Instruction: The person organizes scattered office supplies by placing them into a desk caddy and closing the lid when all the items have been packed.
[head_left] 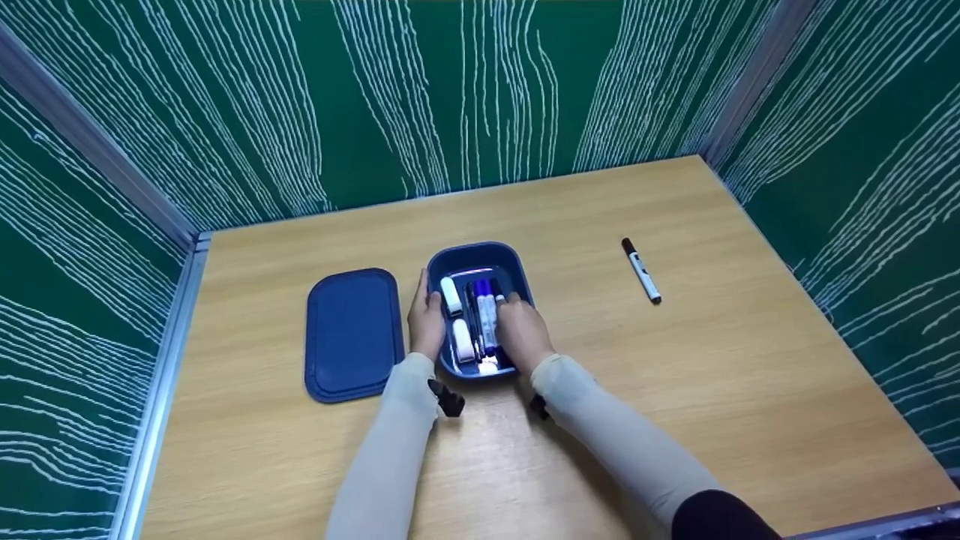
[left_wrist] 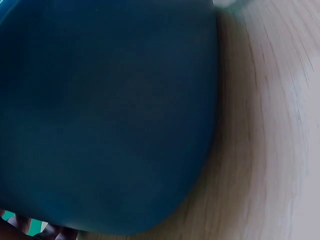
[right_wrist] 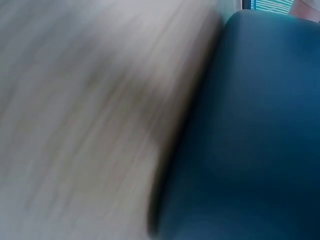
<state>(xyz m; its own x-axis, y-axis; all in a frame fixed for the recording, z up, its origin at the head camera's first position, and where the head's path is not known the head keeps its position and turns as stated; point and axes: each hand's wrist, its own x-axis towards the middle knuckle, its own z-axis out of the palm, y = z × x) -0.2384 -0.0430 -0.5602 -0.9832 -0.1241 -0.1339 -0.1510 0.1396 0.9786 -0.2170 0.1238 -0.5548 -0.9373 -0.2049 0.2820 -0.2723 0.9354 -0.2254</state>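
A dark blue plastic box [head_left: 484, 251] stands uncovered on the table, holding two white, eraser-like blocks [head_left: 451, 295] and several pens and markers [head_left: 484, 315]. My left hand [head_left: 426, 322] holds the box's left side, its fingers along the outer wall and its thumb at the rim. Inside the right part of the box, my right hand [head_left: 523, 330] pinches a dark-capped marker [head_left: 497, 289]; its fingertips are partly hidden. Both wrist views are mostly filled by the box's outer wall [left_wrist: 110, 115]; the right hand's grip does not show there.
Left of the box lies a flat blue lid [head_left: 354, 334]. A white marker with black ends [head_left: 641, 271] lies to the right on the wooden table [head_left: 697, 390]. Green walls with white streaks [head_left: 517, 90] enclose the back and sides.
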